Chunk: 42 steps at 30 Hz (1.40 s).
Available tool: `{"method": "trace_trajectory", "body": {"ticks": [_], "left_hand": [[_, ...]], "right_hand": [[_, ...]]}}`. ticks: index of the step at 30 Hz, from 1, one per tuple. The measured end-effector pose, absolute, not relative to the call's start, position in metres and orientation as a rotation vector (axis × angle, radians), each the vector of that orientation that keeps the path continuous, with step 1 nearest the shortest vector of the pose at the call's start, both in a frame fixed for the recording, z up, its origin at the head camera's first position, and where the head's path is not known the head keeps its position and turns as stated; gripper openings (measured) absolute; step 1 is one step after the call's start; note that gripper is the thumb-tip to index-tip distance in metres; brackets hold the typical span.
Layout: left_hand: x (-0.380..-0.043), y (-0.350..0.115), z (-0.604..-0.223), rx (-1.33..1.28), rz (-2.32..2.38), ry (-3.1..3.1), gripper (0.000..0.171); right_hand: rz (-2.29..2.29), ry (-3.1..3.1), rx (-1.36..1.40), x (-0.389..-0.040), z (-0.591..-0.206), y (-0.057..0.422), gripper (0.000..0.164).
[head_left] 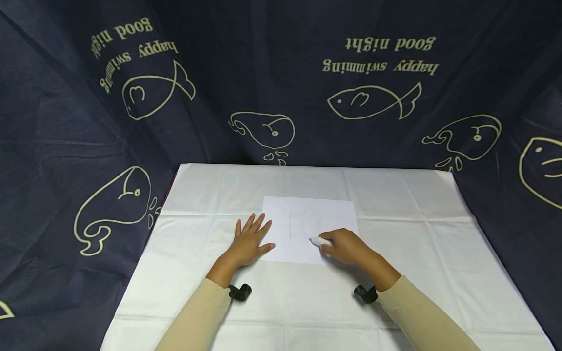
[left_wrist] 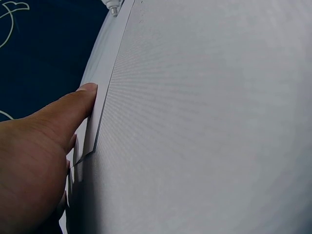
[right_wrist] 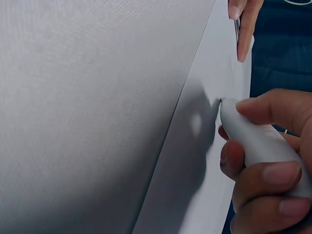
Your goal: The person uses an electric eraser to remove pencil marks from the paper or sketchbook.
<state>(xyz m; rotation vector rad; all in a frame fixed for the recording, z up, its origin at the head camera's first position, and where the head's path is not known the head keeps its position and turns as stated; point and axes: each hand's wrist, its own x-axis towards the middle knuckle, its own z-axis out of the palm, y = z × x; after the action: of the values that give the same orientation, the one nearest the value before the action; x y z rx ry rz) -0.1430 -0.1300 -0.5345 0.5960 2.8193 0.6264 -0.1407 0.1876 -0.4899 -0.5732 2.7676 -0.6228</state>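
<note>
A sheet of white paper (head_left: 303, 207) lies on the white cloth, bearing a faint line and a fainter curve. My left hand (head_left: 247, 246) rests at its left edge with fingers spread, thumb on the paper; in the left wrist view the thumb (left_wrist: 73, 105) lies along the sheet's near edge. My right hand (head_left: 347, 247) grips a white correction pen (right_wrist: 258, 139), fingers curled round its wide body. The pen's narrow metal tip points left and down, right at the paper's surface in the right wrist view. The palm side of the right hand is hidden from above.
The white cloth (head_left: 395, 200) has fold creases and covers the table. A dark blue curtain (head_left: 281, 48) with fish and whale drawings hangs behind and along both sides. Each wrist wears a black camera band, such as the left one (head_left: 240, 292).
</note>
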Motion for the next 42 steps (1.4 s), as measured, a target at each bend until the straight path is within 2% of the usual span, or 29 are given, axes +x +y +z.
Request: {"method": "trace_trajectory", "body": {"ticks": [42], "left_hand": [[-0.1423,-0.1296,-0.5318,0.601,0.624,2.818,0.074]], "right_hand": [[-0.633,2.802,-0.573,-0.1436,-0.4947,0.1811,0.032]]}}
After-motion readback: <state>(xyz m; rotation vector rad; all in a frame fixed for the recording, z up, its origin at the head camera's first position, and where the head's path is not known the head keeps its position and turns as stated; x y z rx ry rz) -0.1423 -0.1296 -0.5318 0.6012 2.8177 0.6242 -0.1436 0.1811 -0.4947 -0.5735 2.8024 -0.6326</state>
